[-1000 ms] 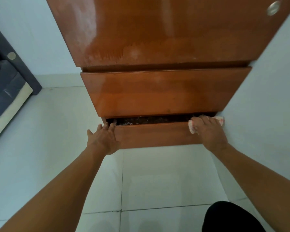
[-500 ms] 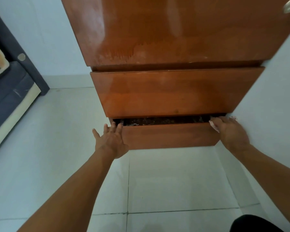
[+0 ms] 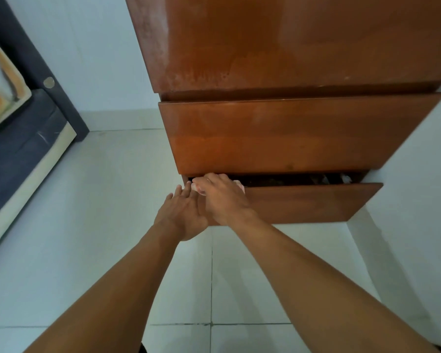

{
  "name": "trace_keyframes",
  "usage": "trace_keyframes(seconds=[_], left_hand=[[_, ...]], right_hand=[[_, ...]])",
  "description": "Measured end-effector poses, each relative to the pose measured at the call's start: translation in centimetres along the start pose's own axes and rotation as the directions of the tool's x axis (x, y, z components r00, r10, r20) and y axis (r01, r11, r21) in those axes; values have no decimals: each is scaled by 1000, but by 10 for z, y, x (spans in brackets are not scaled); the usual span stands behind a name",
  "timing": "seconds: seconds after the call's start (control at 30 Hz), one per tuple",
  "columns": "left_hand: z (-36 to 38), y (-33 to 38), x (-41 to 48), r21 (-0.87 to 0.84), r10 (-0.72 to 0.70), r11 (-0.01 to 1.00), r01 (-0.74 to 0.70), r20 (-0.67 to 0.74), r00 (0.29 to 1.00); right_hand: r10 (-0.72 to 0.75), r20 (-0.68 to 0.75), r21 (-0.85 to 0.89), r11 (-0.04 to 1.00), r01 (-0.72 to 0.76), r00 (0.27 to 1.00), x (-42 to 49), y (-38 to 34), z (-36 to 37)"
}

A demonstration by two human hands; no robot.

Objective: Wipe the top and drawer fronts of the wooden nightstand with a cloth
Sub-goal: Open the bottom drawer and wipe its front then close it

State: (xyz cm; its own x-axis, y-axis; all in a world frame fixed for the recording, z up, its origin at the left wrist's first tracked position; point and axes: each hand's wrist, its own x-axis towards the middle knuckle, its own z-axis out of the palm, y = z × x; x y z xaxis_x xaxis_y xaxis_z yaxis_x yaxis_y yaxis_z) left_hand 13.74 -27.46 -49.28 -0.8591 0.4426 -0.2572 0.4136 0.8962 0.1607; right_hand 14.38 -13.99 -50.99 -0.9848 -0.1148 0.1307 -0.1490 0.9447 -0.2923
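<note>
The camera is looking down at a brown wooden nightstand (image 3: 290, 47) standing against a white wall (image 3: 418, 200). Its shiny top is showing pale, dusty patches. The top drawer (image 3: 290, 133) is sitting shut. The bottom drawer (image 3: 303, 202) is sticking out a little, and a dark gap is showing above it with some stuff inside that is too dark to make out. The right hand (image 3: 224, 197) is pressing a small pale cloth (image 3: 197, 188) on the left end of the bottom drawer's top edge. The left hand (image 3: 182, 215) is lying flat and spread against the drawer's left corner, touching the right hand. A dark bed (image 3: 23, 138) is sitting at the left on the white tile floor (image 3: 112, 225).
</note>
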Motion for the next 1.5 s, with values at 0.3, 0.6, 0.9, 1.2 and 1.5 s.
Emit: trace_keyframes(seconds=[0.3,0.6,0.9,1.2,1.5], left_hand=[[4,-4,2,52,-56,997,54,40,998],[4,1,2,55,-105,993,103,37,994],[12,1,2,47,-127,991,126,-1,992],[14,5,1,38,-135,990,137,-43,990],[15,-1,0,22,-118,993,120,-73,990]], right_hand=[[85,92,-100,992,-76,992,-16,41,-13],[258,-49,-305,916,-261,965,-85,170,-59],[314,-286,-278,877,-392,905,-136,263,-74],[458,-339,-118,846,-521,821,-123,235,-78],[197,-538,260,964,-61,819,-81,61,-18]])
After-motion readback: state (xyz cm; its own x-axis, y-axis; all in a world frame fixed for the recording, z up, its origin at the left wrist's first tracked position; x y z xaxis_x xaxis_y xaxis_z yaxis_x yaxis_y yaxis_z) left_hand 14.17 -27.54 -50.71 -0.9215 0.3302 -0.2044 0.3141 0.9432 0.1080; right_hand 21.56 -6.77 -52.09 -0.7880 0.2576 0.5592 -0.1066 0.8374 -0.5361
